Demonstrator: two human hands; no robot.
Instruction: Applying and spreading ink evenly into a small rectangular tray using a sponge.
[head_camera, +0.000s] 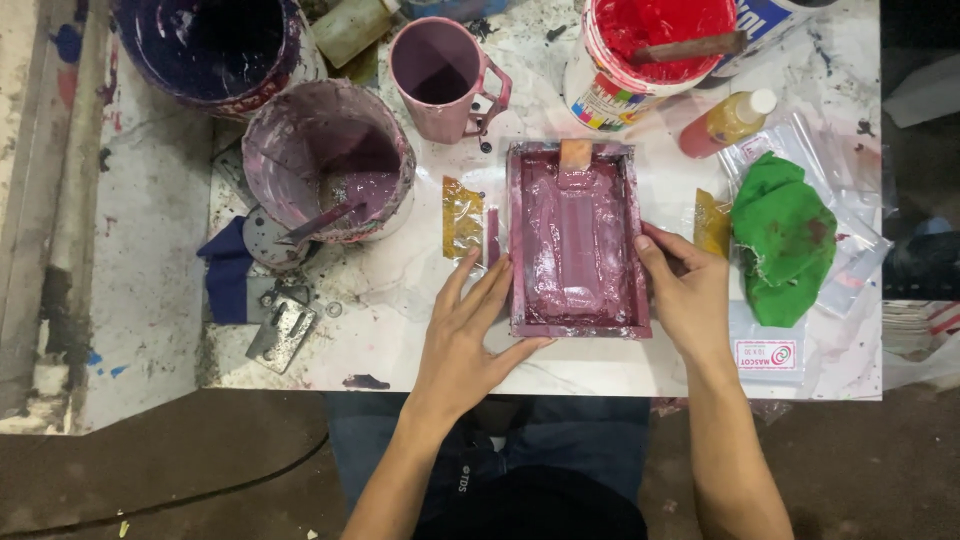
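A rectangular frame mould (577, 240) filled with mauve-pink paste lies on the white table (380, 300) in front of me. My left hand (470, 330) rests flat against its left and lower-left edge, fingers spread along the frame. My right hand (685, 285) presses against its right edge, thumb on the rim. A small wooden scraper (575, 155) sticks into the paste at the mould's far end.
A mauve-stained bucket (330, 160) with a stirring blade stands at left, a dark purple bucket (210, 45) behind it. A pink mug (445, 75), a red paint tub (650, 55) with a stick, an orange bottle (725, 122) and a green cloth (785, 235) on plastic bags surround the mould.
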